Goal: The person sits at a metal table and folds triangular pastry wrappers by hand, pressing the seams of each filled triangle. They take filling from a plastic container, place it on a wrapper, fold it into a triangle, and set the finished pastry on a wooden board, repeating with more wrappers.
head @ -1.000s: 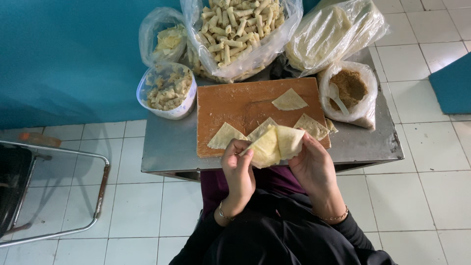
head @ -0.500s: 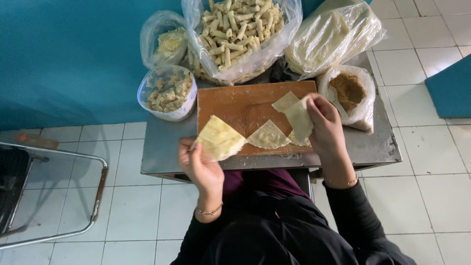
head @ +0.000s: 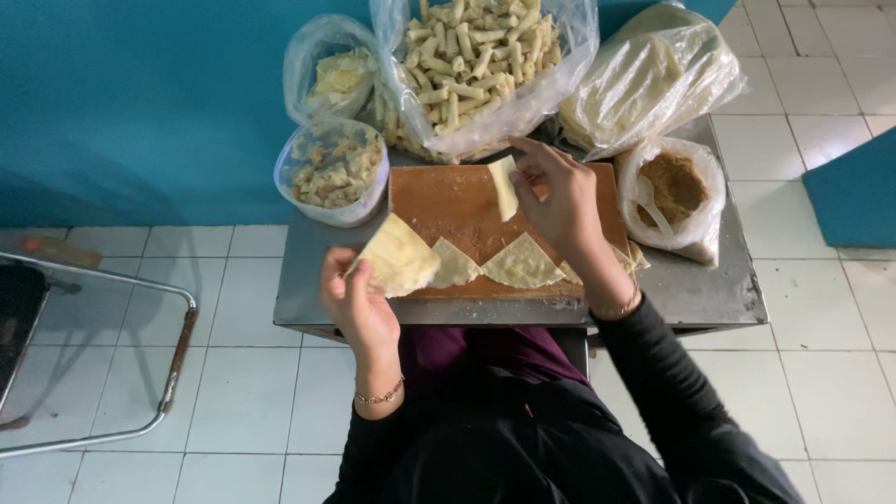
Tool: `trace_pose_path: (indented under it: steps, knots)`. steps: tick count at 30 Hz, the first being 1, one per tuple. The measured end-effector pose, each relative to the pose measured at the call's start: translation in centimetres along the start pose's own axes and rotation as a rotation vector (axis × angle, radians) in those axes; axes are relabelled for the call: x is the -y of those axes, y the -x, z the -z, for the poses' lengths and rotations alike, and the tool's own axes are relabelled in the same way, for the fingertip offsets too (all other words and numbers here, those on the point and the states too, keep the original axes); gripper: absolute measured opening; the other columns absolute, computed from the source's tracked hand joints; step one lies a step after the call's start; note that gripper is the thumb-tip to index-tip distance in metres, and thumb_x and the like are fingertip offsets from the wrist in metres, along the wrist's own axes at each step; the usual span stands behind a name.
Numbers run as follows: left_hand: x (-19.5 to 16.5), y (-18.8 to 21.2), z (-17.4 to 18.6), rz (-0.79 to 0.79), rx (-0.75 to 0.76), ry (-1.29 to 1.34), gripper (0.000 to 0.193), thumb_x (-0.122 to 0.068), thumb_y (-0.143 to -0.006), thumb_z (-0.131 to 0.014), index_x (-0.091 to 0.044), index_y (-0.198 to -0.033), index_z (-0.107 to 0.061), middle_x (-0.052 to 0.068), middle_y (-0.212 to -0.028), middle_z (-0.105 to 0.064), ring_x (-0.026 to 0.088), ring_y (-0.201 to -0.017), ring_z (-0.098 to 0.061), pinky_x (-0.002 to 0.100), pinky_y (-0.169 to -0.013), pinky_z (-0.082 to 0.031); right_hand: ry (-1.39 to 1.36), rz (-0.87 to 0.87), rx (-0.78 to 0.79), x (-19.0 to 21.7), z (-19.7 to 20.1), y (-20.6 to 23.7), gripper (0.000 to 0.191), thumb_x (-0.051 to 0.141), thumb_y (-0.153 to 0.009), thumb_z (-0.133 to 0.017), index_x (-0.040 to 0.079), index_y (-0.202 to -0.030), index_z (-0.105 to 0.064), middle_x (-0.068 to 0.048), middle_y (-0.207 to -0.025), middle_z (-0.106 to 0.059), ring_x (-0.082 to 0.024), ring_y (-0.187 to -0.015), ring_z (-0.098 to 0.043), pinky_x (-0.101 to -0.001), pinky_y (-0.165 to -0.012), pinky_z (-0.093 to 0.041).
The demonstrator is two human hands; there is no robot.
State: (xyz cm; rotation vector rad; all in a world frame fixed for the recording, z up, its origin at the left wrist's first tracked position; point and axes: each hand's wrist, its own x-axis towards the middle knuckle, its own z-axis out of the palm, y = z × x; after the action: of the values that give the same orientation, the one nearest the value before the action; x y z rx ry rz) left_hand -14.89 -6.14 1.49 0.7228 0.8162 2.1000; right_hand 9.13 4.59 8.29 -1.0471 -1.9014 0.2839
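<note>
metal table (head: 709,299) by teal wall, left hand (head: 355,299) gripping stack of pastry sheets (head: 399,257), right hand (head: 560,201) pinching one pastry sheet (head: 504,185) over wooden board (head: 439,201)

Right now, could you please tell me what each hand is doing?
Left hand: closed on a stack of pastry wrappers.
Right hand: fingers pinching a single wrapper above the wooden board.

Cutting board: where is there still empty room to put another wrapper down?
The wooden board is bare in its upper left, between the tub of filling and the wrapper in the right hand. Its near edge is crowded with laid triangles. The left hand holds a wrapper stack.
</note>
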Motion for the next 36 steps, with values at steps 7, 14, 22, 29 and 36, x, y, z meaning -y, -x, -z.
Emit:
trace_pose_path:
  steps: [7,14,22,29,36]
  knots:
    - [1.7,2.1,-2.3,0.397,0.373,-0.101,0.009,-0.002,-0.092,-0.046,-0.004,-0.093,-0.055,0.006,-0.093,-0.066,0.013,-0.085,-0.063,0.027,-0.073,-0.054,0.082,0.412,-0.292,5.6,-0.4,6.4,0.027,-0.009,-0.082,-0.085,0.0,-0.101,-0.068,-0.012,-0.085,-0.07,-0.021,-0.071,-0.068,-0.0303,-0.06,-0.05]
    - [3.5,5.6,-4.0,0.251,0.535,-0.128,0.021,0.004,-0.105,-0.056,-0.005,-0.123,-0.052,0.003,-0.113,-0.049,0.008,-0.111,-0.049,0.021,-0.103,-0.041,-0.265,0.412,-0.058,7.1,1.6,9.8,0.042,-0.002,-0.08,-0.084,-0.002,-0.115,-0.062,-0.014,-0.098,-0.076,-0.024,-0.087,-0.075,-0.0323,-0.074,-0.059]
    - [1.9,6.5,-3.6,0.165,0.662,-0.158,0.026,0.004,-0.1,-0.055,-0.004,-0.125,-0.05,0.002,-0.113,-0.054,0.01,-0.105,-0.055,0.025,-0.095,-0.047,-0.43,0.261,-0.04,6.4,2.8,11.6,0.034,-0.001,-0.083,-0.083,0.0,-0.112,-0.065,-0.017,-0.105,-0.077,-0.027,-0.097,-0.079,-0.0338,-0.083,-0.065]
    - [0.6,6.8,-4.3,-0.021,0.664,-0.369,0.029,0.007,-0.097,-0.057,-0.003,-0.123,-0.05,0.004,-0.113,-0.055,0.012,-0.106,-0.059,0.027,-0.098,-0.049,-0.281,0.289,-0.044,8.6,3.7,10.4,0.029,0.005,-0.074,-0.089,0.001,-0.097,-0.073,-0.013,-0.104,-0.075,-0.026,-0.097,-0.077,-0.0333,-0.082,-0.065]
    - [-0.3,6.6,-5.5,0.072,0.599,-0.422,0.027,0.01,-0.097,-0.054,-0.003,-0.12,-0.049,0.005,-0.11,-0.056,0.013,-0.104,-0.062,0.028,-0.094,-0.051,-0.133,0.275,-0.009,10.1,4.1,9.4,0.024,0.003,-0.074,-0.088,0.002,-0.096,-0.078,-0.01,-0.103,-0.076,-0.02,-0.093,-0.077,-0.0305,-0.08,-0.063]
